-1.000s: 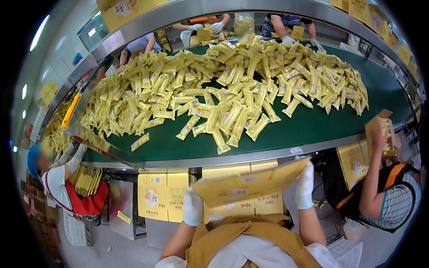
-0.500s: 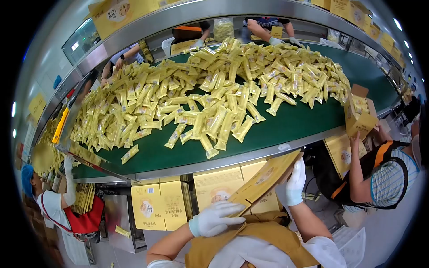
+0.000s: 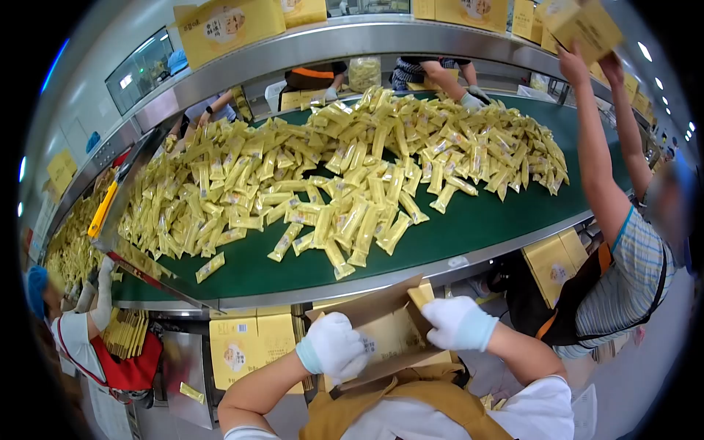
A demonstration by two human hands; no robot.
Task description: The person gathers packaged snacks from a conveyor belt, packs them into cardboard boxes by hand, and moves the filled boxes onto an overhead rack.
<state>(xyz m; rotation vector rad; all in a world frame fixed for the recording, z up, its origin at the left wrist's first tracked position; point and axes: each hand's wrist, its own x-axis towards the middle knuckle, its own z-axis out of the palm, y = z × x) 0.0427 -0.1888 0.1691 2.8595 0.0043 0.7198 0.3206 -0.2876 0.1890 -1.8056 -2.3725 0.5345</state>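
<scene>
A yellow cardboard box (image 3: 392, 334), opened out with its brown inside showing, is held in front of my apron below the belt's edge. My left hand (image 3: 334, 346), in a white glove, is closed on the box's left side. On its right side my right hand (image 3: 458, 323), also gloved, grips a flap near the top. Beyond the box, many yellow wrapped packets (image 3: 352, 176) lie heaped on the green conveyor belt (image 3: 506, 220).
Flat yellow cartons (image 3: 253, 348) are stacked below the belt at the left. A co-worker at the right raises a box (image 3: 583, 29) to the overhead shelf. Another co-worker in a red apron (image 3: 132, 359) stands at the left. More people work across the belt.
The flat carton in my hands has been opened out into a box shape. The co-worker at the right has lifted a box from the belt's edge up to the shelf.
</scene>
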